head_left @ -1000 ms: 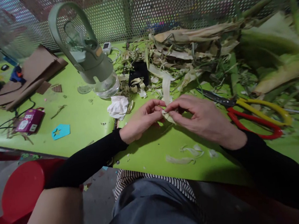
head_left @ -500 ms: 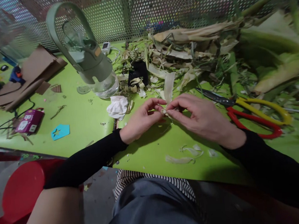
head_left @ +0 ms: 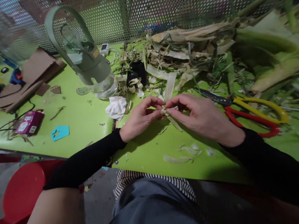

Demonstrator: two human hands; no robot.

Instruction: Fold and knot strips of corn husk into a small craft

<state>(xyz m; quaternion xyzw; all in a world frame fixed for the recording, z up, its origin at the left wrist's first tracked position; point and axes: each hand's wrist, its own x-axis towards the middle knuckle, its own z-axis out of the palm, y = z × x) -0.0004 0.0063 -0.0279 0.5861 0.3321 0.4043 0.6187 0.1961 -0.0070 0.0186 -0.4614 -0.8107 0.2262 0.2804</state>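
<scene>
Left hand [head_left: 141, 118] and right hand [head_left: 202, 116] pinch a husk strip [head_left: 170, 84] over the table [head_left: 142, 151]

The fingers of both hands are clamped on the strip, near the middle of the table's front edge. More pale husk hangs below them than half a second ago, and the raised end leans further right. Husks [head_left: 197, 35] heap along the green table's back edge, before a perforated screen [head_left: 116, 13]. A red stool [head_left: 25, 189] stands past the front edge. The bottle [head_left: 94, 68] near the back edge holds clear liquid [head_left: 105, 87].

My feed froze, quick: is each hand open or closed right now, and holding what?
Left hand: closed, pinching pale husk.
Right hand: closed, pinching the pale husk too.
</scene>
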